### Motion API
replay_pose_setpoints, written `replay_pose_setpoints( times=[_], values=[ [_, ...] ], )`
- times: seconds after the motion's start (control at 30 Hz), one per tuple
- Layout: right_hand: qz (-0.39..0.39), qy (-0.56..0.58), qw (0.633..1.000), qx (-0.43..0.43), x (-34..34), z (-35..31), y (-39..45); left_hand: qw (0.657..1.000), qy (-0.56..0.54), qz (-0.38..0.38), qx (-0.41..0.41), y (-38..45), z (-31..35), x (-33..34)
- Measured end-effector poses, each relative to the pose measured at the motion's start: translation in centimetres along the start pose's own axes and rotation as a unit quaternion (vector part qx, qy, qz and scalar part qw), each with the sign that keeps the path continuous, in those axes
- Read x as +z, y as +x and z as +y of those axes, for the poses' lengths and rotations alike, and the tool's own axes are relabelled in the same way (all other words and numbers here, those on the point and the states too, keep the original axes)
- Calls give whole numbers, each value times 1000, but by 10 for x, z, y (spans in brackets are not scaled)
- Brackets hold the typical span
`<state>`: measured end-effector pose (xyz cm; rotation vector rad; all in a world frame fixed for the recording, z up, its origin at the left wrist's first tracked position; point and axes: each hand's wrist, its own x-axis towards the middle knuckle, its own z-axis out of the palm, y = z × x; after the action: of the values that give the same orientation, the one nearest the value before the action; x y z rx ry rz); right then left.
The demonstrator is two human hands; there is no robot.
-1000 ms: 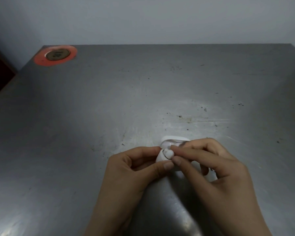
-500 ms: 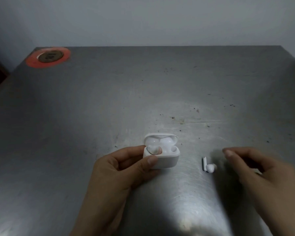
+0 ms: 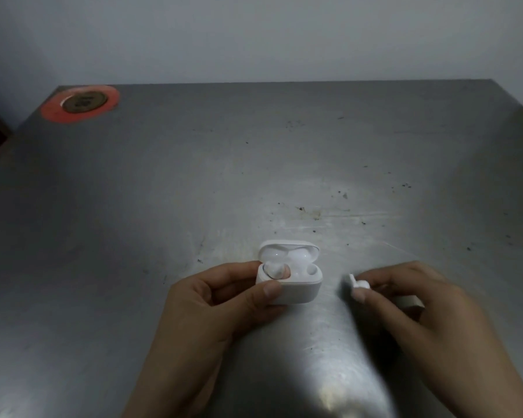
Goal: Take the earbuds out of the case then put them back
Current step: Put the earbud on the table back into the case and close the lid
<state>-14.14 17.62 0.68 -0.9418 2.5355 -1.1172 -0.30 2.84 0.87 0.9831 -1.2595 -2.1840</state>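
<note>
Head view: the left hand [image 3: 221,300] steadies the open case [image 3: 289,283] on the worktop [image 3: 194,182], its grip closed on the case body; one earbud [image 3: 274,271] sits in the left socket. The right hand [image 3: 411,300] pinches the second earbud [image 3: 358,285] just beside the case. Judgement: align the stem with the empty right socket [image 3: 312,270] and lower it straight.
</note>
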Motion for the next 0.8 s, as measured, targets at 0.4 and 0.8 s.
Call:
replay_pose_setpoints(
  times=[0.4,0.8],
  values=[
    [10,386,919,78,14,-40,0,999,29,-6,10,0,-1,-3],
    [39,374,920,109,25,-39,0,999,38,-22,32,-1,0,-2]
  ],
)
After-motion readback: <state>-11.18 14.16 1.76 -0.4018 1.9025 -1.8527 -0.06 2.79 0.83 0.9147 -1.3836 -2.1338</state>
